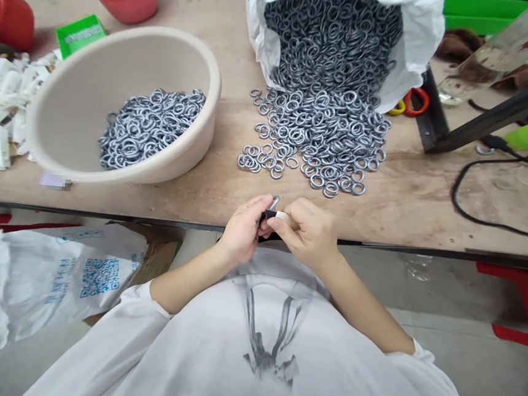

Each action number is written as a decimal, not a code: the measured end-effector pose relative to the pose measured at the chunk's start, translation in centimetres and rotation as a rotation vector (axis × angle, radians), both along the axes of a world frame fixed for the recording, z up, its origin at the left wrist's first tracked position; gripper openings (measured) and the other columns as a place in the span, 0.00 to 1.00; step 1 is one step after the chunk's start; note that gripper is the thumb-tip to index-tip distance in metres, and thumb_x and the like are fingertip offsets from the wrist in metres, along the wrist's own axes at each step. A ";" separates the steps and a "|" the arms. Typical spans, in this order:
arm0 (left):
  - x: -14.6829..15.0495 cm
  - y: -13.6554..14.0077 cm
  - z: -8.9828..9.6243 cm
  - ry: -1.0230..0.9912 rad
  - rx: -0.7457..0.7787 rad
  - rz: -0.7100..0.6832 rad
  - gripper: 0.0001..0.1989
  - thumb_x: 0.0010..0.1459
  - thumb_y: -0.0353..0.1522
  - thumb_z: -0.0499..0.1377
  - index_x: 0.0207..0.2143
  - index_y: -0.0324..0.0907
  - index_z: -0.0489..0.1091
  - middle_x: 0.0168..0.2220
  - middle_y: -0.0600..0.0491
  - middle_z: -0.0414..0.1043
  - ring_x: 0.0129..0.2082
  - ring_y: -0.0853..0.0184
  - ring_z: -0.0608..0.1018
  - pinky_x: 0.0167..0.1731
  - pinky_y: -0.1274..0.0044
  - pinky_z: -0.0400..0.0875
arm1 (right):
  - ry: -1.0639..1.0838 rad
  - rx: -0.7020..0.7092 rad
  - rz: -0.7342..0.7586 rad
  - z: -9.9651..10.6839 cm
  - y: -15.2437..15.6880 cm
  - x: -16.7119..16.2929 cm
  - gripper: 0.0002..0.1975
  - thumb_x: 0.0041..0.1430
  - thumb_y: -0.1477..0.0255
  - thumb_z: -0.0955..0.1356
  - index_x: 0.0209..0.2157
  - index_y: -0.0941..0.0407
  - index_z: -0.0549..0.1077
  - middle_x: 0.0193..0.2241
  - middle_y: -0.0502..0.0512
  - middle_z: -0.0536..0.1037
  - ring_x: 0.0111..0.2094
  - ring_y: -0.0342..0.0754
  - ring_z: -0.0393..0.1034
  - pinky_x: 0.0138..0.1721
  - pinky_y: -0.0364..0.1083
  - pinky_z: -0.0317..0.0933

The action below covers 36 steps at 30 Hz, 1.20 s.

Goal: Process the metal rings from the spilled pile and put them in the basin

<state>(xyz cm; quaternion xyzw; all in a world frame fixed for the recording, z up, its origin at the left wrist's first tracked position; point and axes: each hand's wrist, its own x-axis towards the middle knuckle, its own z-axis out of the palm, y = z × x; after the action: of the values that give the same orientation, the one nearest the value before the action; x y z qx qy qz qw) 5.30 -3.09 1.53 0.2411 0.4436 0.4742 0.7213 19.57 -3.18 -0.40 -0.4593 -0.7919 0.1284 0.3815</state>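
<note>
My left hand (243, 228) is closed at the table's front edge, its fingertips pinching a grey metal ring (275, 201). Against it, my right hand (313, 232) grips a small piece with a pale part and a black end (270, 214); its exact kind is unclear, and fingers cover much of it. Beyond both hands lies a heap of loose metal rings (325, 129), spilling from a white sack (263, 44) tipped on its side. To the left, a beige basin (62, 125) holds more of the same rings.
White plastic pieces (1, 138) pile up at far left, near a red cup (14, 16) and a pink bowl (131, 1) of white pieces. On the right are a black metal frame (497, 113), a black cable (458, 202) and red-handled scissors (418, 102).
</note>
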 end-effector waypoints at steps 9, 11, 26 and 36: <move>0.3 -0.2 -0.4 -0.035 0.001 0.030 0.21 0.52 0.42 0.67 0.24 0.42 0.59 0.16 0.63 0.49 0.16 0.77 0.53 0.16 0.82 0.52 | 0.015 -0.045 0.004 0.1 -0.3 -0.5 0.25 0.69 0.53 0.62 0.23 0.54 0.65 0.20 0.49 0.68 0.24 0.43 0.60 0.27 0.45 0.50; 0.3 -0.3 -0.3 -0.037 0.009 0.005 0.20 0.54 0.41 0.66 0.24 0.42 0.57 0.16 0.63 0.49 0.16 0.77 0.53 0.17 0.83 0.52 | 0.048 -0.083 -0.001 -0.1 -0.2 -0.4 0.25 0.68 0.52 0.62 0.23 0.54 0.65 0.20 0.49 0.68 0.24 0.43 0.60 0.28 0.45 0.50; -2.1 -0.3 -1.5 0.003 0.065 -0.144 0.17 0.52 0.38 0.69 0.41 0.38 0.76 0.28 0.54 0.75 0.22 0.76 0.72 0.25 0.83 0.70 | -0.493 -0.384 -0.365 0.7 8.4 0.7 0.17 0.66 0.63 0.65 0.54 0.51 0.75 0.49 0.63 0.78 0.43 0.59 0.73 0.39 0.50 0.59; -3.7 1.5 -0.8 -0.040 -0.030 -0.090 0.14 0.52 0.40 0.65 0.33 0.37 0.73 0.33 0.50 0.76 0.25 0.71 0.75 0.22 0.79 0.75 | -0.342 -0.344 -0.287 1.7 5.7 1.9 0.12 0.68 0.70 0.61 0.45 0.56 0.74 0.43 0.63 0.77 0.39 0.56 0.71 0.35 0.48 0.55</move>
<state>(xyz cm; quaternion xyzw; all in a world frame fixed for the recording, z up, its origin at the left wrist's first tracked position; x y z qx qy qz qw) 1.60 -1.55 0.71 0.2404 0.4250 0.4392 0.7541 21.47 2.53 1.32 -0.6396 -0.7382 0.1261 0.1733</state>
